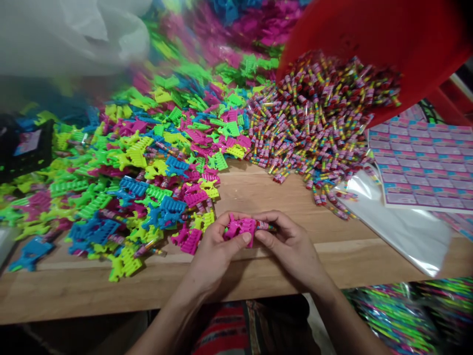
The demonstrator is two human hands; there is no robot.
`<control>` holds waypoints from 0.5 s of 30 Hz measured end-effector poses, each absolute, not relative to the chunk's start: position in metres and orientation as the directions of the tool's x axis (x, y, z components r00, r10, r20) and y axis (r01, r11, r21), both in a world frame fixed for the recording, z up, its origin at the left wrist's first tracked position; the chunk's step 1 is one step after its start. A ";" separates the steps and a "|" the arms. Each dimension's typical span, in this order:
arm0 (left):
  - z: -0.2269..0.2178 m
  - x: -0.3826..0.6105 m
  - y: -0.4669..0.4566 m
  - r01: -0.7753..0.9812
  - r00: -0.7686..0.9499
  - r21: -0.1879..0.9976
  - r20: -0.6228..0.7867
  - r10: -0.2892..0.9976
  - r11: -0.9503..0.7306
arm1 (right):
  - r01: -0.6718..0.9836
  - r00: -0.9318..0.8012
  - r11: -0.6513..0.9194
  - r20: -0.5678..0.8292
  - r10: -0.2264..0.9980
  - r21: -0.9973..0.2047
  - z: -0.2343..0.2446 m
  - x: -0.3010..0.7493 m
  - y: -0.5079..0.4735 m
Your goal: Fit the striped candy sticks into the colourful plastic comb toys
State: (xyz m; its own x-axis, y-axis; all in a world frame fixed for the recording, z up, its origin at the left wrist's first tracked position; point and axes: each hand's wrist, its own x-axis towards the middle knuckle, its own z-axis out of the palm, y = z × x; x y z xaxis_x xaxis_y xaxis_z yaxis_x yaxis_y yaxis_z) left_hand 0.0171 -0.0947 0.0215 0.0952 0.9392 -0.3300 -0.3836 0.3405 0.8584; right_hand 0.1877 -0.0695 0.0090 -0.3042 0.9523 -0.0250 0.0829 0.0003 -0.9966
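Observation:
In the middle, over the table's front part, my left hand [212, 251] is closed on a pink plastic toy piece [242, 228] with a ribbed, comb-like end. My right hand [291, 241] pinches a small wrapped candy tube [263, 225] with a red end, which meets the toy's right side. My fingers hide part of both things. Just left of my left hand, another pink toy piece [190, 241] lies on the wooden table [266, 192]. A big heap of such toys [136, 153] in pink, green, yellow and blue spreads to the left and back.
Many candy tubes [306, 123] spill from a tilted red tub [417, 54] at the back right. Printed label sheets [424, 167] lie over transparent plastic bags [402, 227] on the right. A white sack [74, 34] and a black crate [27, 148] stand left. Colourful packed items [395, 315] sit below the table edge.

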 end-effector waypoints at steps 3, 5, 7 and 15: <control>0.023 0.016 -0.095 -0.383 0.144 0.860 -0.306 0.941 0.338 | 0.041 -0.301 -0.021 -0.032 0.953 -0.999 0.008 0.188 -0.070; 0.023 0.017 -0.096 -0.381 0.171 0.858 -0.300 0.938 0.344 | 0.001 -0.308 -0.038 -0.037 0.951 -0.999 0.007 0.189 -0.070; 0.022 0.017 -0.096 -0.369 0.178 0.862 -0.302 0.936 0.348 | -0.021 -0.322 -0.056 -0.047 0.946 -0.998 0.007 0.190 -0.070; 0.026 0.013 -0.095 -0.181 0.180 0.938 -0.264 0.948 0.296 | -0.048 -0.349 -0.088 -0.066 0.935 -0.995 0.006 0.196 -0.067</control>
State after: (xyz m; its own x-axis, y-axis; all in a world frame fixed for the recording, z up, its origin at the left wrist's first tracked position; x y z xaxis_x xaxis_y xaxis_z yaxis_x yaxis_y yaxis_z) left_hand 0.0126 -0.0949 0.0264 0.1803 0.9476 -0.2639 -0.1807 0.2956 0.9381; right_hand 0.1963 -0.0668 0.0061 -0.3488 0.9349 -0.0659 -0.0481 -0.0881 -0.9950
